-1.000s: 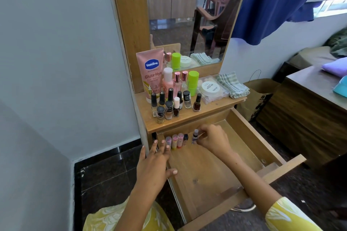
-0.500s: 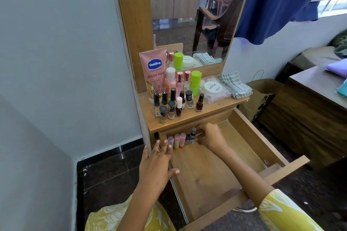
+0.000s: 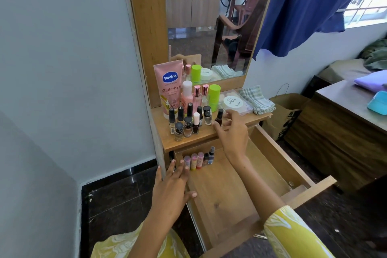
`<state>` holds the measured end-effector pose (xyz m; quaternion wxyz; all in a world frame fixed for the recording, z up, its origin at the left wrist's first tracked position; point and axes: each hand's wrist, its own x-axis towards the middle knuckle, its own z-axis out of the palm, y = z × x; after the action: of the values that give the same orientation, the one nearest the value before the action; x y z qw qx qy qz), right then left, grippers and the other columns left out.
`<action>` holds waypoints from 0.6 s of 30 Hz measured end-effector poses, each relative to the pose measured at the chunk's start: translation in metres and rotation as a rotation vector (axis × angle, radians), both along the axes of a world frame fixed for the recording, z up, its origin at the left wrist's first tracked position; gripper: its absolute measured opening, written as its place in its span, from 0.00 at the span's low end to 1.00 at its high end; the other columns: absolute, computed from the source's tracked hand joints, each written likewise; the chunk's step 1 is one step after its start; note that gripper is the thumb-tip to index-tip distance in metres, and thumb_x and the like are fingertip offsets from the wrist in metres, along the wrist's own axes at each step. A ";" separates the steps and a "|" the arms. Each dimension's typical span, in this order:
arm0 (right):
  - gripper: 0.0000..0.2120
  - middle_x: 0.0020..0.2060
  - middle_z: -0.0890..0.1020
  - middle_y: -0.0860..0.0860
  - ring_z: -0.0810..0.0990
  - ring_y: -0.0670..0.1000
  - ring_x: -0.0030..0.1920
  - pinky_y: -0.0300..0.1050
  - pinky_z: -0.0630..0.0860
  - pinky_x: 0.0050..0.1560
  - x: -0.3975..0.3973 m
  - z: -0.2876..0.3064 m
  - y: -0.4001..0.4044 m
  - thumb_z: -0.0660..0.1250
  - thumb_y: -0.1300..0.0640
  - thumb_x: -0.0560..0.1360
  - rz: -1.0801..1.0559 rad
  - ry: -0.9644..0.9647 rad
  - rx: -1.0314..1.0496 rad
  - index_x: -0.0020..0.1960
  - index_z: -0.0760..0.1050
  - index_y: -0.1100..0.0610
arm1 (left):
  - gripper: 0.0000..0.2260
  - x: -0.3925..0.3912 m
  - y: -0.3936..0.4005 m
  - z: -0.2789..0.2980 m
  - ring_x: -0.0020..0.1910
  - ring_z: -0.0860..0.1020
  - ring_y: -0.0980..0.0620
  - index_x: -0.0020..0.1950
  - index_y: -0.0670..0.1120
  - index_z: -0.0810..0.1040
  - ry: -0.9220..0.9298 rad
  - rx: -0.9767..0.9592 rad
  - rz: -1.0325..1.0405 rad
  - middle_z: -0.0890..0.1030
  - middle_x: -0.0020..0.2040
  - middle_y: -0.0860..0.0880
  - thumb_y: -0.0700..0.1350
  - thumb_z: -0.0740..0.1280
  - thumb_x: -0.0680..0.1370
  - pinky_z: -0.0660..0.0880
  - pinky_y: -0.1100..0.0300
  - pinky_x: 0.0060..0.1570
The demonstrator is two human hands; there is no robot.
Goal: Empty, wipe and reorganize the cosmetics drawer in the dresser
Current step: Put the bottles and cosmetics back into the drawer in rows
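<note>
Now that the right hand (image 3: 232, 132) has come up out of the drawer (image 3: 272, 163), it's sitting mid-frame at the front edge of the tabletop (image 3: 201, 138), fingers spread loose and holding nothing, fingertips just beside a dark nail polish bottle (image 3: 219, 117). A second ago that same hand was down at the back of the drawer setting a small bottle into the row there, so that one's been let go. The left hand (image 3: 173, 186) hasn't moved, lying flat and relaxed on the drawer's left wall, lower middle of the frame.

The row in the drawer (image 3: 199, 159) is now three pinkish tubes plus a couple of little bottles, lined up along the back left. Everything else is still up top: the cluster of nail polishes (image 3: 188, 121), the pink Vaseline tube (image 3: 169, 86), a green-capped bottle (image 3: 214, 97), a round white tub (image 3: 232, 103) and a folded cloth (image 3: 256, 99) toward the right.

My guess is the refill has barely started, and that dark bottle goes in next.
</note>
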<state>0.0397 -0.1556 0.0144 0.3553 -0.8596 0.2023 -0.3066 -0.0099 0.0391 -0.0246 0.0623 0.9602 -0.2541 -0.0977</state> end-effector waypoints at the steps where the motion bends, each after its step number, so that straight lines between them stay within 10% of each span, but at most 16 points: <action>1: 0.19 0.46 0.81 0.49 0.79 0.50 0.47 0.47 0.76 0.45 0.003 0.001 -0.001 0.72 0.48 0.71 -0.009 0.020 -0.019 0.58 0.73 0.55 | 0.32 -0.001 0.000 0.000 0.76 0.41 0.50 0.77 0.51 0.49 -0.025 -0.002 -0.010 0.46 0.78 0.51 0.60 0.57 0.78 0.34 0.46 0.71; 11: 0.09 0.31 0.80 0.41 0.79 0.38 0.34 0.36 0.75 0.35 -0.048 -0.014 0.014 0.76 0.46 0.66 0.381 0.179 -0.069 0.37 0.75 0.43 | 0.30 -0.007 0.007 -0.006 0.76 0.41 0.52 0.77 0.54 0.51 -0.026 -0.031 -0.036 0.45 0.78 0.53 0.61 0.56 0.78 0.37 0.45 0.71; 18: 0.07 0.37 0.82 0.47 0.80 0.45 0.40 0.41 0.77 0.44 -0.051 -0.048 0.029 0.77 0.55 0.65 0.515 0.517 -0.116 0.40 0.82 0.55 | 0.31 -0.005 0.007 -0.006 0.76 0.41 0.53 0.77 0.54 0.52 0.003 -0.056 -0.019 0.46 0.78 0.54 0.62 0.58 0.78 0.37 0.45 0.71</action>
<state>-0.0115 -0.1263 -0.0338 0.3086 -0.9501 0.0446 0.0095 -0.0151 0.0464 -0.0307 0.0888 0.9555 -0.2656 -0.0927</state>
